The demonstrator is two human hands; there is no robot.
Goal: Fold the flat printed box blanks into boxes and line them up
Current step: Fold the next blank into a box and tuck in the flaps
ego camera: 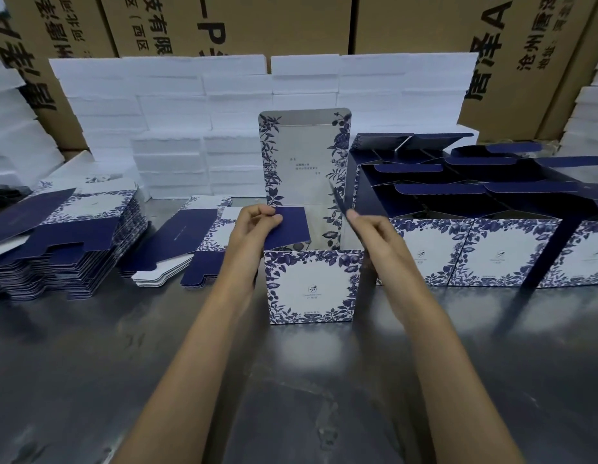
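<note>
Two bare hands work one partly folded box, which stands upright on the metal table near the middle of its width, closest of all the printed pieces to the near edge. Its blue-and-white floral front panel faces the near edge. The left hand pinches the dark blue left side flap between thumb and curled fingers, at the top left of the box. The right hand pinches the thin right side flap, seen edge-on, at the top right. The tall lid panel rises upright from the rear wall of the box, its pale inner face with floral borders turned toward the near edge.

Toward the right edge of the table, folded boxes stand in rows, touching one another, with their dark blue flaps open upward. Toward the left edge lies a thick stack of flat blanks; a smaller stack of blanks lies between it and the left hand.

Along the far edge, white foam blocks are piled in courses. Behind them stand brown cartons with black printed characters.
</note>
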